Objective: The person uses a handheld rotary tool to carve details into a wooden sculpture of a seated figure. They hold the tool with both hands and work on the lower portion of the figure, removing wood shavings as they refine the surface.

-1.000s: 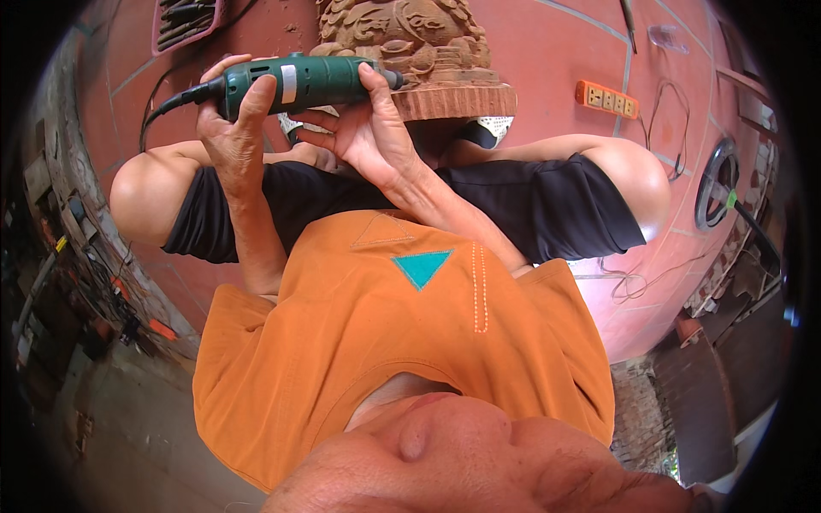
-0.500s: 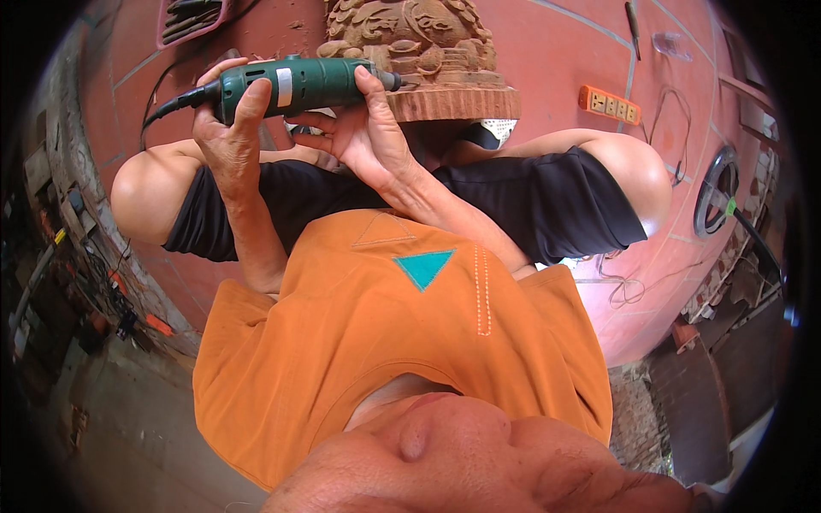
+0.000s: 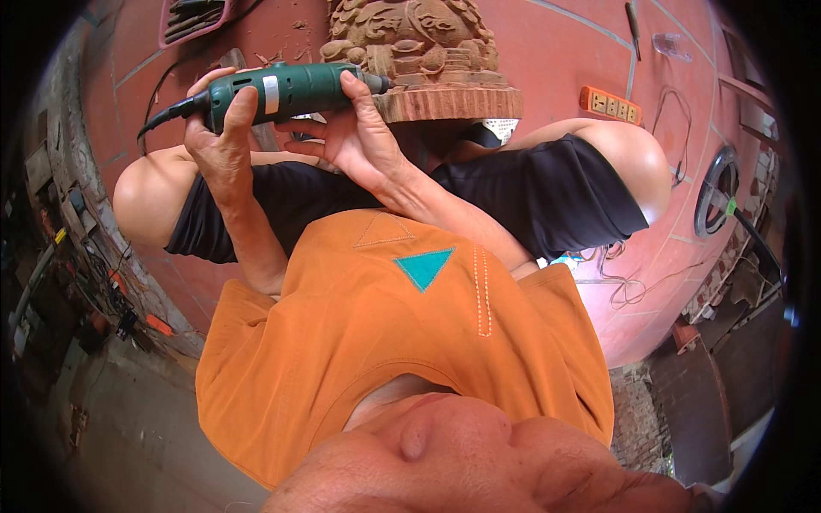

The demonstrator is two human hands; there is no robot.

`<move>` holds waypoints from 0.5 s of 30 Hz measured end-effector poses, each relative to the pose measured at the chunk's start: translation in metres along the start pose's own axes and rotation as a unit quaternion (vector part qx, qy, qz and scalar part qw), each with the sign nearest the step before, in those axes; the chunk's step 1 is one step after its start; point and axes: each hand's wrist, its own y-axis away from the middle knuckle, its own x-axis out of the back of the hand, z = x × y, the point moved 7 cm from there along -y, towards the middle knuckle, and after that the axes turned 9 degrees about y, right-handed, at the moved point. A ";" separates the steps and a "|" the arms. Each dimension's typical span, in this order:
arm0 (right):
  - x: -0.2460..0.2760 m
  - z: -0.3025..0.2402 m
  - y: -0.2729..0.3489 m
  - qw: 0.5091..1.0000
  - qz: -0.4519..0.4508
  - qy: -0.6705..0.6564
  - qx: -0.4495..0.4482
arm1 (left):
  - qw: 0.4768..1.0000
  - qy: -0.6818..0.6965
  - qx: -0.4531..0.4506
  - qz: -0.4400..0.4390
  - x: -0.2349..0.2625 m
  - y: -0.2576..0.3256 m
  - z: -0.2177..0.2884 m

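Note:
A green die grinder [image 3: 299,91] with a black cord lies level across both my hands, its nose pointing right. My left hand [image 3: 220,154] wraps round the rear of its body, near the cord, with the thumb in front. My right hand [image 3: 369,150] supports the nose end, one digit pressed up against the casing and other fingers spread beneath. Just beyond the grinder's nose stands a brown wood carving [image 3: 428,60] with deep relief on a flat base. The nose overlaps the carving's left edge in view; whether they touch I cannot tell.
My crossed legs in black shorts [image 3: 539,192] flank the carving. An orange power strip [image 3: 611,105] lies on the red tiled floor at right, near a clear plastic cup [image 3: 672,46] and a thin dark tool [image 3: 633,30]. A pink basket [image 3: 195,21] of tools sits far left.
Both hands have shifted the die grinder slightly left and a little nearer to me. The carving has hardly moved in view, and my hold looks the same.

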 end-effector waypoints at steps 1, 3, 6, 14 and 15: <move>0.000 0.001 -0.001 1.000 -0.002 -0.002 -0.002 | 1.000 0.000 -0.003 0.000 0.001 0.000 0.000; -0.002 0.002 -0.001 1.000 0.002 0.000 -0.005 | 1.000 -0.003 -0.003 0.003 0.004 0.000 -0.001; -0.004 0.002 -0.001 1.000 0.011 0.008 -0.007 | 1.000 -0.018 -0.006 0.005 0.007 -0.001 -0.001; -0.006 0.011 0.002 0.999 0.013 -0.004 -0.029 | 0.999 -0.040 -0.001 0.009 0.012 0.005 0.003; -0.007 0.011 0.002 0.999 0.011 -0.008 -0.031 | 0.999 -0.037 0.000 0.008 0.012 0.006 0.004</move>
